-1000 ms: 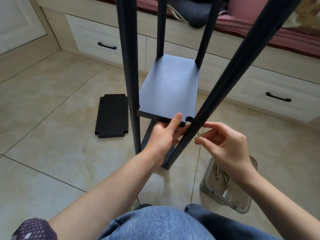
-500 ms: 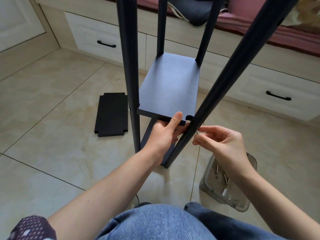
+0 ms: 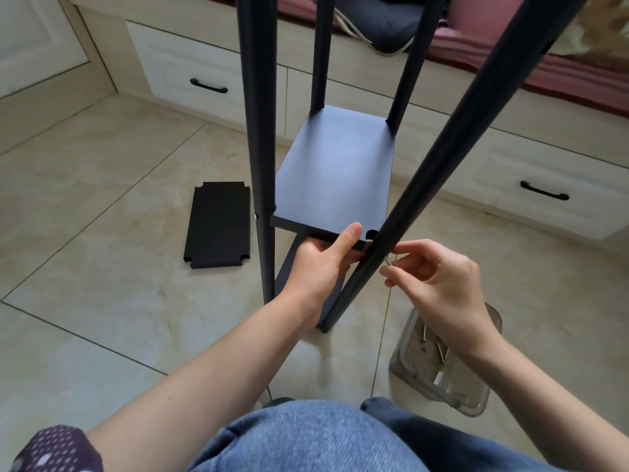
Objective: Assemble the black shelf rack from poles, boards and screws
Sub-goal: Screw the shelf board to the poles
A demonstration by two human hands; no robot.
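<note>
Standing in the middle of the frame, the black shelf rack is seen partly built, with four dark poles rising past the top edge and one board fixed between them. The near edge of that board is gripped by the left hand, its thumb laid on top and its fingers curled underneath, close to the notched corner at the near right pole. A small metal screw is pinched between the thumb and fingertips of the right hand, and its tip is held against the side of that pole, just below the board's corner. A second board can be made out lower down, behind the left hand. A spare board is laid flat on the tiled floor at the left of the frame, apart from the rack. A clear plastic tray holding more metal pieces is set on the floor at the lower right, below the right wrist. Pale drawers with dark handles are seen across the upper part of the frame.
</note>
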